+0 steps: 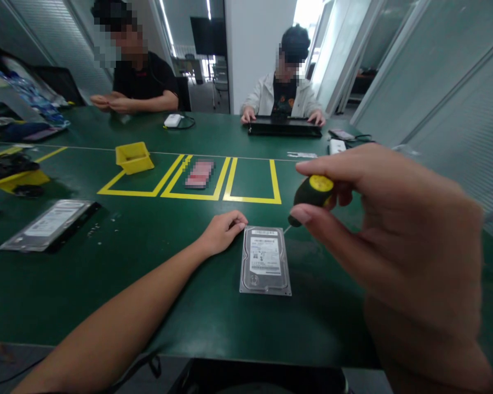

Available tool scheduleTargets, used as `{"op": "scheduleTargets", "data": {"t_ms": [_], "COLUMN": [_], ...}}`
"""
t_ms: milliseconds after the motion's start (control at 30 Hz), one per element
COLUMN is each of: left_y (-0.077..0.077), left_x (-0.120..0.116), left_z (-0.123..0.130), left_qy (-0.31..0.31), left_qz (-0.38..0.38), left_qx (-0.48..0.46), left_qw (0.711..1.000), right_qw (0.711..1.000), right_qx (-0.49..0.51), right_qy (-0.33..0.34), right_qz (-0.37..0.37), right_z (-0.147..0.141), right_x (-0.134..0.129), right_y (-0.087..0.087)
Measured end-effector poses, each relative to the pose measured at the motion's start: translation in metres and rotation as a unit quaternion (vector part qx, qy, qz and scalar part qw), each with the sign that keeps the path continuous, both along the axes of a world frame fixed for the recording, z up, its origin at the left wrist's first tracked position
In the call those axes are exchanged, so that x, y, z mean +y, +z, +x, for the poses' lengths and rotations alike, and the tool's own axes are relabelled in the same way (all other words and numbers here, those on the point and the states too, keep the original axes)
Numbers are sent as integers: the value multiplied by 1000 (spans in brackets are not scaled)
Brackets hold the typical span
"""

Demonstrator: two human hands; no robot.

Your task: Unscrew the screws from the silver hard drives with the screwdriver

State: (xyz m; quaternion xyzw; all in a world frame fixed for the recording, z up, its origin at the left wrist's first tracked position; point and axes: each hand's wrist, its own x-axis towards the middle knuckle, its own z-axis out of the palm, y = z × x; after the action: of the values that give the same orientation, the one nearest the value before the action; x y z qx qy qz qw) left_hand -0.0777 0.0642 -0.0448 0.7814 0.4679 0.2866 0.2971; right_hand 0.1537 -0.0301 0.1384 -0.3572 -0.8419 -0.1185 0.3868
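A silver hard drive [267, 282] with a white label lies flat on the green table in front of me. My left hand [224, 230] rests by its far left corner, thumb and fingers closed on that edge. Raised on the right, my right hand [378, 213] grips a screwdriver [306, 198] with a black and yellow handle between thumb and fingers. The thin shaft slants down to the left, and its tip seems to be at the drive's far right edge. Whether the tip sits in a screw cannot be made out.
Another hard drive [51, 221] lies at the left, with several tiny screws [96, 229] beside it. Yellow tape [252, 200] outlines boxes near a yellow bin [135, 158]; a pinkish, blurred item [200, 174] lies inside one. Two people sit across, one holding a black panel [285, 130].
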Motion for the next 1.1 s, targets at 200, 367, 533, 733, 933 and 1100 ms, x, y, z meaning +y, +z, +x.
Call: {"op": "scheduleTargets", "data": {"t_ms": [200,367,533,733,933,1100], "left_y": [0,1,2,1,0,0], "left_x": [-2,-4,-5,-4,-3,-4], "left_z": [-1,-1,0,1,2,2], "left_qy": [1,7,11,10,14,18], "left_qz": [4,2,3,-2,-11,-8], "left_qx": [-7,-2,6,0,-2,3], "left_qw": [1000,1000,1000,1000,1000,1000], "right_qw": [998,997,989,977,976,975], "right_qx": [-9,-40,-113,-160,-176,-176], "right_qy": [-54,-67,-83,-123,-110,-116], "right_qz": [-17,2,54,65,68,72], "right_z": [6,17,39,69,82,80], "right_x": [-36,-44,-25,4,17,26], "right_y": [5,-1,-35,-106,-146,-162]}}
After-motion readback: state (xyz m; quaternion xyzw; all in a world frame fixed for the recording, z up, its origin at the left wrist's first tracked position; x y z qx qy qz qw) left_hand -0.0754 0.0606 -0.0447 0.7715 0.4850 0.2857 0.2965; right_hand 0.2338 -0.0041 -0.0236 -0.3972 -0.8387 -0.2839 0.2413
